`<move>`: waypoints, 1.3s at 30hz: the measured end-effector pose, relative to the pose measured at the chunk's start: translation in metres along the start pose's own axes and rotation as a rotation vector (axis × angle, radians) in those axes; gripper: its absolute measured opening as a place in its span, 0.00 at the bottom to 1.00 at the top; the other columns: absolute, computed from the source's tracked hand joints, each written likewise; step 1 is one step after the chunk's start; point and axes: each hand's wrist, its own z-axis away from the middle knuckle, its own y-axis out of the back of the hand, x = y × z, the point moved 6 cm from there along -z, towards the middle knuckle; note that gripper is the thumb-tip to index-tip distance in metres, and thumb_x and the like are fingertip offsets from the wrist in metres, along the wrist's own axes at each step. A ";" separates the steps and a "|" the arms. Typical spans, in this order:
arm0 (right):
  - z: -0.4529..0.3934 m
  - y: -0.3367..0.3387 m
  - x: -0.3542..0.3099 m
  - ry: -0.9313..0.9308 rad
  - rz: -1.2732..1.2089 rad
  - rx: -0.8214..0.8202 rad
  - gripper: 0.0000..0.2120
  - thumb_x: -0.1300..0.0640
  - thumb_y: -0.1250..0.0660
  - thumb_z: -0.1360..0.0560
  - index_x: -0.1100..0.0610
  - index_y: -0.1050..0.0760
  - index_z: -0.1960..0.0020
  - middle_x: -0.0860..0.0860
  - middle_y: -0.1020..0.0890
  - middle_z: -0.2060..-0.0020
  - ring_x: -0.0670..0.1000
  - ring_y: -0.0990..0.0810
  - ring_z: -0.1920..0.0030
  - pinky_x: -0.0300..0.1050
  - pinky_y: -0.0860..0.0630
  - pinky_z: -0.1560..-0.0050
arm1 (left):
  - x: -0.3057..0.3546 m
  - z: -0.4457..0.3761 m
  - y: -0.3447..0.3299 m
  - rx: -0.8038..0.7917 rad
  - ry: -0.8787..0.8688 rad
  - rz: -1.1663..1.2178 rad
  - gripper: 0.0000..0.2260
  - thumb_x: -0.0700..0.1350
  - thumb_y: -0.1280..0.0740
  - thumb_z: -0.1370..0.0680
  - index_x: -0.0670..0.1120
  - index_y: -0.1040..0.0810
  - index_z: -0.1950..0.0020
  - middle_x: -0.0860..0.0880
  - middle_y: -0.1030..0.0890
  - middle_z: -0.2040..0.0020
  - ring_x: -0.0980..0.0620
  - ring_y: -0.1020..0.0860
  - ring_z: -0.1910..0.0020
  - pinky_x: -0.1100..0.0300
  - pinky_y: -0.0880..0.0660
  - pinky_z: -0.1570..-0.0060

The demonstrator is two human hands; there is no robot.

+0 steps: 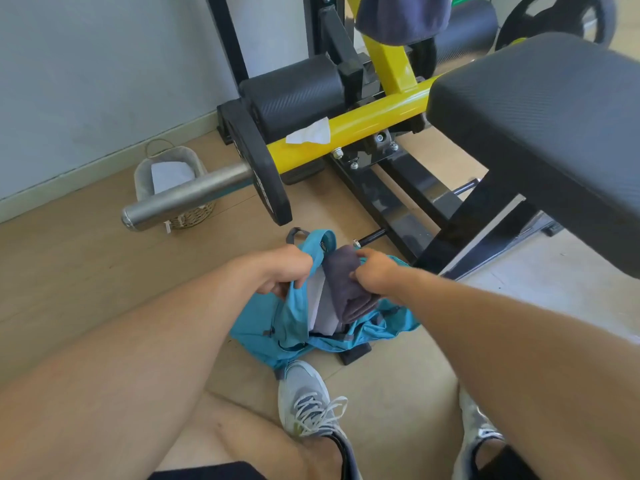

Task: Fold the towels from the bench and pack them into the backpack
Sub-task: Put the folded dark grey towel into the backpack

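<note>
Gym room, padded bench (pixel 540 109), yellow weight machine frame (pixel 349 124), weight plate (pixel 258 161), wood floor (pixel 69 265)

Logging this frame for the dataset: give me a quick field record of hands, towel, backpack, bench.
left hand: grips the edge of the backpack opening, holding it open
right hand: grips the folded dark grey towel
dark grey towel: partly inside the backpack, upper end sticking out
backpack: teal, on the floor, open; something pale inside beside the towel
bench: black pad at right, no towel on the part in view
dark cloth: hangs over the yellow machine frame at top
</note>
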 end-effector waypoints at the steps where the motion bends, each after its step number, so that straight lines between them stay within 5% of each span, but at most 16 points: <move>1: -0.004 -0.015 0.008 -0.038 -0.138 0.012 0.25 0.61 0.36 0.20 0.55 0.35 0.24 0.58 0.23 0.33 0.59 0.24 0.35 0.48 0.28 0.35 | 0.000 0.000 -0.001 -0.013 -0.008 0.054 0.09 0.28 0.43 0.26 0.38 0.30 0.49 0.41 0.27 0.56 0.42 0.25 0.61 0.50 0.20 0.55; 7: -0.028 -0.078 0.037 -0.119 -0.631 0.121 0.35 0.61 0.31 0.23 0.48 0.41 0.21 0.53 0.17 0.44 0.57 0.19 0.42 0.56 0.22 0.38 | -0.001 -0.004 -0.006 -0.031 -0.020 0.176 0.09 0.26 0.44 0.28 0.37 0.30 0.53 0.40 0.26 0.56 0.41 0.22 0.59 0.48 0.19 0.51; 11: -0.031 -0.087 0.045 -0.199 -0.617 0.187 0.30 0.56 0.30 0.22 0.51 0.38 0.23 0.54 0.20 0.38 0.58 0.21 0.39 0.53 0.23 0.37 | 0.000 -0.005 -0.006 -0.021 -0.012 0.195 0.09 0.26 0.44 0.29 0.37 0.31 0.54 0.40 0.26 0.56 0.41 0.23 0.59 0.48 0.19 0.54; 15: -0.031 -0.098 0.043 -0.279 -0.785 0.184 0.28 0.57 0.30 0.22 0.52 0.36 0.25 0.55 0.19 0.42 0.58 0.19 0.44 0.50 0.20 0.46 | 0.001 -0.009 -0.010 -0.027 -0.010 0.198 0.10 0.27 0.43 0.29 0.35 0.30 0.50 0.40 0.27 0.56 0.40 0.22 0.58 0.47 0.19 0.53; 19: -0.029 -0.101 0.044 -0.239 -0.567 0.198 0.32 0.53 0.28 0.24 0.51 0.37 0.24 0.55 0.21 0.37 0.59 0.21 0.39 0.50 0.22 0.41 | 0.003 -0.011 -0.013 -0.011 -0.013 0.198 0.17 0.27 0.43 0.30 0.34 0.30 0.41 0.36 0.23 0.50 0.38 0.20 0.55 0.44 0.18 0.45; 23: -0.005 -0.086 0.065 -0.226 -0.564 0.442 0.21 0.39 0.33 0.23 0.47 0.31 0.35 0.49 0.20 0.45 0.54 0.20 0.45 0.51 0.23 0.45 | 0.006 -0.010 -0.017 -0.012 -0.009 0.173 0.15 0.28 0.42 0.29 0.36 0.29 0.43 0.40 0.24 0.56 0.42 0.21 0.60 0.50 0.18 0.57; 25: 0.017 -0.076 0.094 -0.319 -0.562 0.619 0.15 0.39 0.35 0.22 0.45 0.33 0.42 0.48 0.21 0.48 0.54 0.21 0.47 0.51 0.25 0.46 | 0.007 -0.009 -0.019 -0.021 0.003 0.158 0.12 0.28 0.42 0.29 0.37 0.29 0.48 0.42 0.27 0.58 0.45 0.23 0.62 0.54 0.21 0.61; 28: 0.040 -0.063 0.139 -0.577 -0.688 0.777 0.25 0.44 0.29 0.24 0.48 0.37 0.33 0.53 0.24 0.39 0.59 0.23 0.40 0.59 0.26 0.37 | 0.007 -0.009 -0.022 -0.027 0.012 0.150 0.13 0.29 0.41 0.29 0.37 0.28 0.46 0.43 0.27 0.58 0.45 0.23 0.62 0.55 0.21 0.63; 30: 0.034 -0.059 0.159 -0.669 -0.769 0.707 0.33 0.47 0.27 0.25 0.55 0.37 0.26 0.57 0.26 0.33 0.61 0.25 0.34 0.58 0.28 0.33 | 0.008 -0.009 -0.023 -0.023 0.013 0.160 0.12 0.30 0.41 0.28 0.38 0.28 0.47 0.43 0.27 0.58 0.45 0.23 0.63 0.54 0.21 0.60; 33: 0.023 -0.062 0.155 -0.570 -0.845 0.521 0.17 0.54 0.38 0.19 0.58 0.29 0.32 0.55 0.20 0.48 0.56 0.21 0.52 0.47 0.23 0.55 | 0.010 -0.007 -0.022 -0.006 0.009 0.179 0.11 0.30 0.41 0.27 0.37 0.28 0.46 0.43 0.26 0.58 0.45 0.23 0.62 0.51 0.19 0.56; 39: 0.045 -0.019 0.073 -0.188 -0.821 0.705 0.05 0.52 0.42 0.17 0.53 0.30 0.47 0.50 0.22 0.56 0.49 0.21 0.59 0.42 0.24 0.65 | 0.020 -0.004 -0.018 0.067 0.001 0.221 0.14 0.33 0.41 0.23 0.38 0.31 0.38 0.39 0.20 0.51 0.43 0.18 0.57 0.51 0.18 0.61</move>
